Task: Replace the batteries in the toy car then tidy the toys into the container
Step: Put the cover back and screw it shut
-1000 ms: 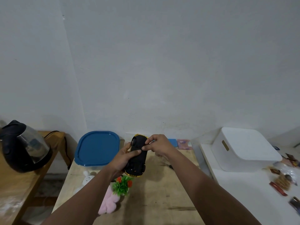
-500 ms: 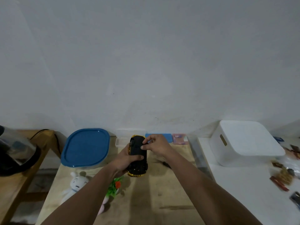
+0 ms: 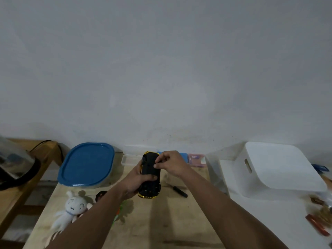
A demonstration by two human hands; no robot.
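Observation:
The yellow toy car (image 3: 150, 177) is held upside down above the wooden table (image 3: 161, 221), its black underside facing me. My left hand (image 3: 133, 182) grips the car around its middle from the left, thumb across the underside. My right hand (image 3: 170, 163) is over the car's far end, fingers curled and pressing on the underside near the battery compartment; whether it pinches anything is hidden. A container with a blue lid (image 3: 88, 165) stands at the table's back left. A white plush toy (image 3: 71, 208) lies front left, partly hidden by my left forearm.
A black screwdriver (image 3: 180, 192) lies on the table right of the car. A clear plastic box (image 3: 130, 157) and small packs (image 3: 196, 159) sit by the wall. A white bin (image 3: 280, 169) stands on the right table. A kettle (image 3: 16, 166) stands far left.
The view has tilted and shifted, so the kettle slid toward the left edge. Both hands keep the car; my right hand has moved further over its far end.

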